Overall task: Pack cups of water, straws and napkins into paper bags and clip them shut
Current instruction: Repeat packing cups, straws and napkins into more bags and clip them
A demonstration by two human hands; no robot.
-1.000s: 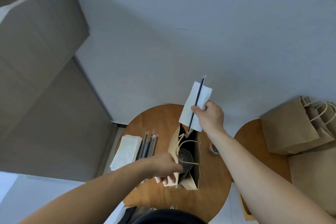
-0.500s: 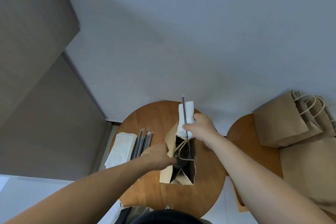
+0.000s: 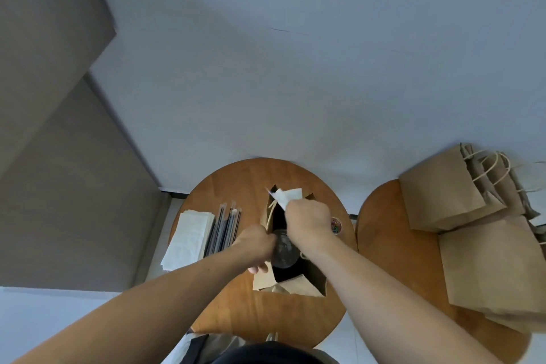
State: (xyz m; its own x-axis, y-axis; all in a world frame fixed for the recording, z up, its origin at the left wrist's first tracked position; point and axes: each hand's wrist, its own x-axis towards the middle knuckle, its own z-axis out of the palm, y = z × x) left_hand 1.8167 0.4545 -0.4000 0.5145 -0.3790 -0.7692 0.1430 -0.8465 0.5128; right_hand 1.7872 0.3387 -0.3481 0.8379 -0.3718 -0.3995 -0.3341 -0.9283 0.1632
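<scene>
Saw the paper bag [image 3: 291,287] upright near the middle of the round bench [image 3: 266,313], mouth spread wide, its long opening running away from the body. Found the left hand [image 3: 257,245] pinching the bag's left rim, fingers curled over the edge to hold the mouth apart. Found the right hand [image 3: 308,221] clenched round a folded white napkin [image 3: 288,196] and a dark straw [image 3: 270,192], right over the mouth and just beyond the cup [image 3: 283,250], low inside. Could make out only the straw's top end, poking up and away to the left beside the napkin. Lost the lower part behind the fist; presumed it below the rim. Judged the straw's long axis steep, tipped away from the body. Placed the free room in the far half of the bag, past the cup's lid, directly under the right hand. Reckoned the next move a short push down and a release there by the right hand, with the left only steadying. Noted spare napkins [image 3: 189,233] and wrapped straws [image 3: 224,224] just left of the bag, a small round tub [image 3: 336,225] just right of it, probably clips, and more paper bags [image 3: 443,195] lying on a second bench [image 3: 381,230] to the right.
</scene>
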